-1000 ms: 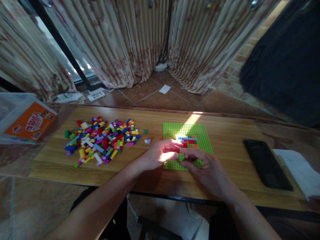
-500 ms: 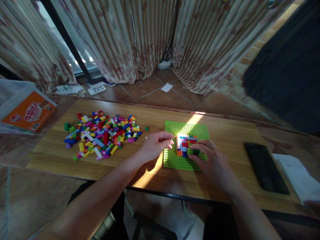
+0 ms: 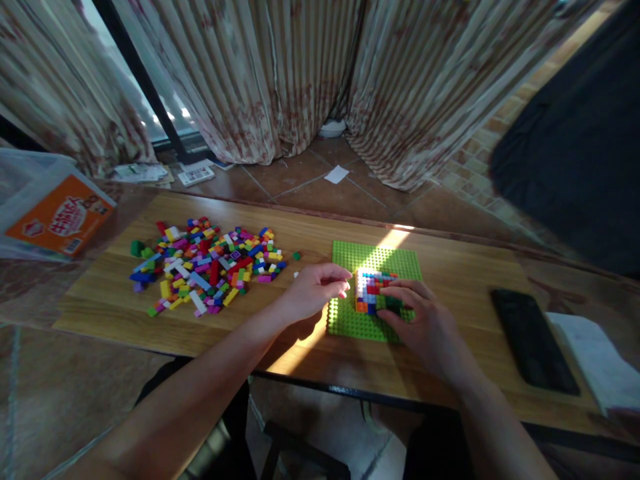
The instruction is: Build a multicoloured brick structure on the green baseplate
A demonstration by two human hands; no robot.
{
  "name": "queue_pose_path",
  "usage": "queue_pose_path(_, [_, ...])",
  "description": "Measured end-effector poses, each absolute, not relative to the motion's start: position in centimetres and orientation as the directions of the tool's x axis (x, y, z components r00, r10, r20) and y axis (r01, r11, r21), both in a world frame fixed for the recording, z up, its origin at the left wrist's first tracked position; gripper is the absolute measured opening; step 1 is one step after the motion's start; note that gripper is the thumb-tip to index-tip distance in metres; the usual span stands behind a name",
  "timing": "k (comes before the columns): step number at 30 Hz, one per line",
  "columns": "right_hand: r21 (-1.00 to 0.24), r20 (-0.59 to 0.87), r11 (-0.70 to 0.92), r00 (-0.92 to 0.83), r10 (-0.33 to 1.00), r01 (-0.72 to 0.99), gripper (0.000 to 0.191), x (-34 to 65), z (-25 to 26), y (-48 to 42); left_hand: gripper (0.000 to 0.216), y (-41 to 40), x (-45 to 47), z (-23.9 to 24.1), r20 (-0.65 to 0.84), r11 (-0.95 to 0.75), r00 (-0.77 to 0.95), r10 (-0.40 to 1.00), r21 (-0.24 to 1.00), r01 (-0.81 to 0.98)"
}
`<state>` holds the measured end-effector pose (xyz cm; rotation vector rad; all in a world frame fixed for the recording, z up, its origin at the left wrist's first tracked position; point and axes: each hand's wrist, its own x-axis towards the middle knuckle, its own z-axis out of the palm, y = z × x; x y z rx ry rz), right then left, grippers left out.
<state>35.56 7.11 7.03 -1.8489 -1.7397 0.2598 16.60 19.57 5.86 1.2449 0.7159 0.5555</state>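
Observation:
A flat build of multicoloured toy bricks [image 3: 367,288] sits on the green studded baseplate [image 3: 349,325], with white, red, blue and orange pieces showing. My right hand [image 3: 425,320] reaches over its right side, thumb and fingers closed around a green brick [image 3: 382,303] at the build; the fingers hide part of that side. Just left of the build, my left hand [image 3: 319,290] hovers over the plate's left edge. Its fingers are curled, a gap shows between thumb and forefinger, and I see nothing held there.
Loose bricks [image 3: 200,273] lie heaped on the left of the wooden table [image 3: 300,230]. One small green brick [image 3: 297,256] lies apart. A clear tub with an orange label [image 3: 63,217] stands far left. On the right are a black phone [image 3: 534,341] and white paper [image 3: 595,357].
The view has shifted slightly. Both hands keep nearly the same places by the build, the right one still at the green brick.

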Motion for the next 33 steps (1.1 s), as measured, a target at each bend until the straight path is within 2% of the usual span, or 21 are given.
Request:
queue_pose_path(4, [-0.645,0.209,-0.035,0.220,0.953,0.764,0.025,35.8,7.3,7.1,0.014,19.6,16.6,5.8,-0.175,0.221,0.670,0.721,0.975,0.017])
queue_pose_path(6, [-0.661,0.197,-0.108,0.311,0.930,0.743,0.028,35.9,7.1,7.3,0.014,19.6,16.6,5.7,-0.167,0.207,0.672,0.722,0.978,0.021])
queue_pose_path(9, [-0.598,0.239,-0.192,0.402,0.884,0.778,0.041,35.8,6.3,7.7,0.015,19.7,16.5,5.6,-0.154,0.178,0.668,0.728,0.983,0.033])
queue_pose_path(14, [-0.470,0.293,-0.203,0.368,0.883,0.859,0.062,35.2,4.8,8.0,0.015,19.7,16.5,5.5,-0.142,0.146,0.662,0.736,0.988,0.050])
queue_pose_path(26, [-0.437,0.202,-0.308,0.425,0.882,0.845,0.063,34.8,3.9,7.7,0.013,19.4,16.2,5.5,-0.084,0.099,0.684,0.724,0.995,0.018])
queue_pose_path(33, [-0.436,0.146,-0.358,0.457,0.877,0.826,0.062,34.6,4.1,7.7,0.015,21.6,14.2,6.9,0.020,-0.082,0.660,0.751,0.995,0.062])
